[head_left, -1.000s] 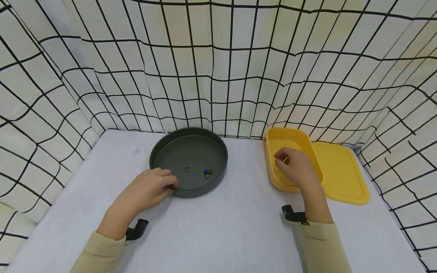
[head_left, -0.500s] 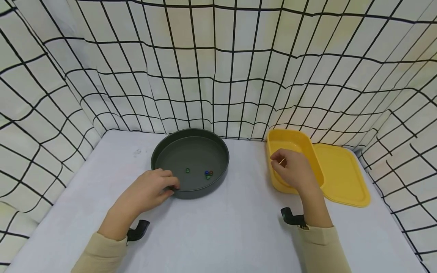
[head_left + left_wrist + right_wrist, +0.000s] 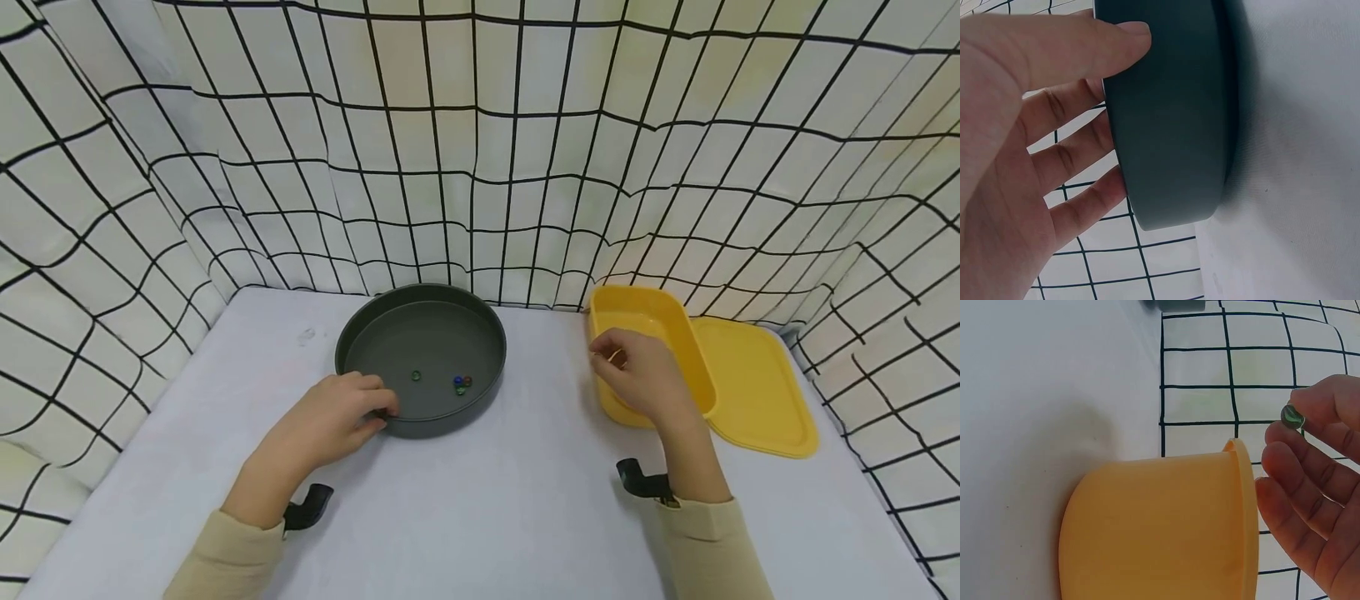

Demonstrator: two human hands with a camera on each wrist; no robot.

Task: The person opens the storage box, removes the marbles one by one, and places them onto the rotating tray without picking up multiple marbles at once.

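Note:
A dark round pan [image 3: 420, 342] stands on the table, and my left hand [image 3: 333, 421] grips its near-left rim. In the left wrist view the thumb [image 3: 1122, 47] lies on the pan's outer wall while the fingers reach over the rim. A green marble [image 3: 416, 376] lies alone in the pan; right of it a blue marble [image 3: 458, 380], a reddish marble [image 3: 468, 381] and another green marble [image 3: 461, 391] cluster together. Over the left rim of a yellow container [image 3: 693, 367], my right hand [image 3: 645, 375] pinches a green marble [image 3: 1292, 417] between thumb and index finger.
A yellow lid [image 3: 765, 392] lies flat to the right of the container, partly beside its wall. White cloth covers the table [image 3: 480, 517]. Behind and at both sides rise white walls with a black grid [image 3: 480, 167].
My right hand has shifted slightly left, from over the container's inside toward its left rim. The left hand keeps its grip on the pan. The whole scene sits a little lower and further right.

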